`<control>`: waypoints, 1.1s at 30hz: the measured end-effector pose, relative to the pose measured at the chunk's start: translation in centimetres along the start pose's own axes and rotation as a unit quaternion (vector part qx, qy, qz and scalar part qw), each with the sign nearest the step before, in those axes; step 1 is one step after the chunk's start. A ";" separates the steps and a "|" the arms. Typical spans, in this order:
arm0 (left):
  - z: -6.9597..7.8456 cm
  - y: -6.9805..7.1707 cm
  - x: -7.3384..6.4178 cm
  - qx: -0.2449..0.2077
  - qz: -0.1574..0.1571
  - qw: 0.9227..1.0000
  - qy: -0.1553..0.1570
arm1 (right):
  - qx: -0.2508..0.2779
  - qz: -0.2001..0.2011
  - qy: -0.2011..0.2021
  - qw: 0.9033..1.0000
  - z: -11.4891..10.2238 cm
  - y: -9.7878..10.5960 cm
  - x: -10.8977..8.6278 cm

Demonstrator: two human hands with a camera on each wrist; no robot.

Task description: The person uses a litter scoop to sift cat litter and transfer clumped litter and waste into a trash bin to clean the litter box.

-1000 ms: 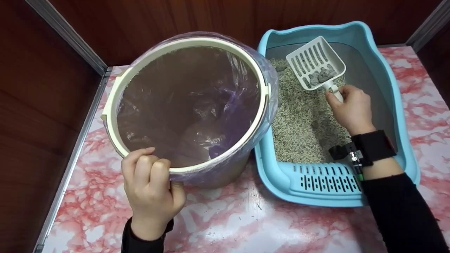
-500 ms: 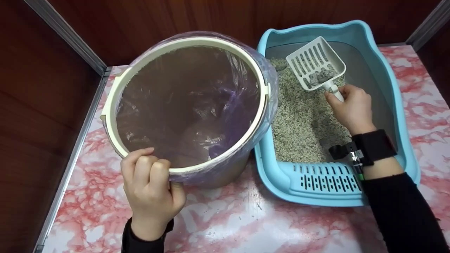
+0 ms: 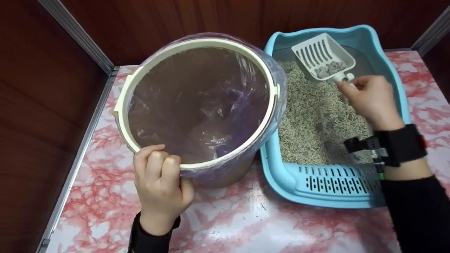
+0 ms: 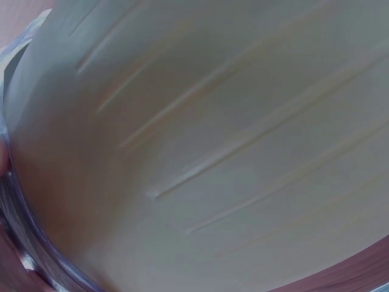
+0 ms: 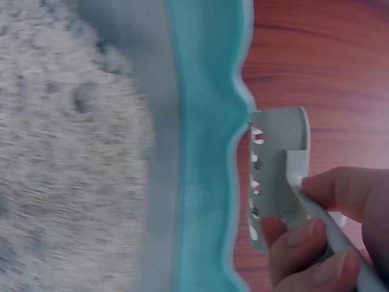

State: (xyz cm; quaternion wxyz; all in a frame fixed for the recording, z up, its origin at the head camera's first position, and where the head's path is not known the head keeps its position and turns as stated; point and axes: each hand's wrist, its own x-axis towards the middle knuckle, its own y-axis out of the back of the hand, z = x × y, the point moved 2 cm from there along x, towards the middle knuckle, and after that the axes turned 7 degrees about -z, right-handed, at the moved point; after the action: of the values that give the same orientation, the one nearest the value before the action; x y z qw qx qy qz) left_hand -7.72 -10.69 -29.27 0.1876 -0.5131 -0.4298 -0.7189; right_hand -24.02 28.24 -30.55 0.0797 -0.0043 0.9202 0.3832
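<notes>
My right hand point(image 3: 372, 96) grips the handle of a white slotted litter scoop point(image 3: 314, 52), held above the blue litter box point(image 3: 274, 172). Grey clumps point(image 3: 330, 69) lie in the scoop near its handle end. Below it, pale granular litter point(image 3: 309, 123) covers much of the box floor. My left hand point(image 3: 161, 186) holds the near rim of a round bin point(image 3: 211, 165), fingers over the edge. A thin purple plastic bag point(image 3: 235, 102) lines the bin. The left wrist view shows mostly the bin's ribbed outer wall point(image 4: 243, 152). In the right wrist view, fingers and thumb wrap the scoop handle point(image 5: 331, 231).
Bin and litter box stand side by side on a red-and-white marbled surface point(image 3: 225, 225). Dark wood panels point(image 3: 232, 17) rise behind and at the left, with a metal strip point(image 3: 81, 140) along the left edge. Small crumbs lie in front of the bin.
The scoop with its clumps has risen and shifted slightly right and away, the right hand turning with it. The left hand keeps its hold on the bin rim; the whole view has shifted a little.
</notes>
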 end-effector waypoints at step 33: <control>-0.4 -2.0 0.0 0.013 -0.014 1.000 -0.004 | -0.440 0.078 0.461 0.767 -19.2 -8.2 -5.3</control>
State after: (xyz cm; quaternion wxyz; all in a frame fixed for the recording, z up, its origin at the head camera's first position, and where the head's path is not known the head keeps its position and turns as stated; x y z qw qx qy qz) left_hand -9.35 -9.93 -30.14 0.1828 -0.5078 -0.4472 -0.7132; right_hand -20.98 8.62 -22.27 -0.3954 -0.1431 0.5741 0.7025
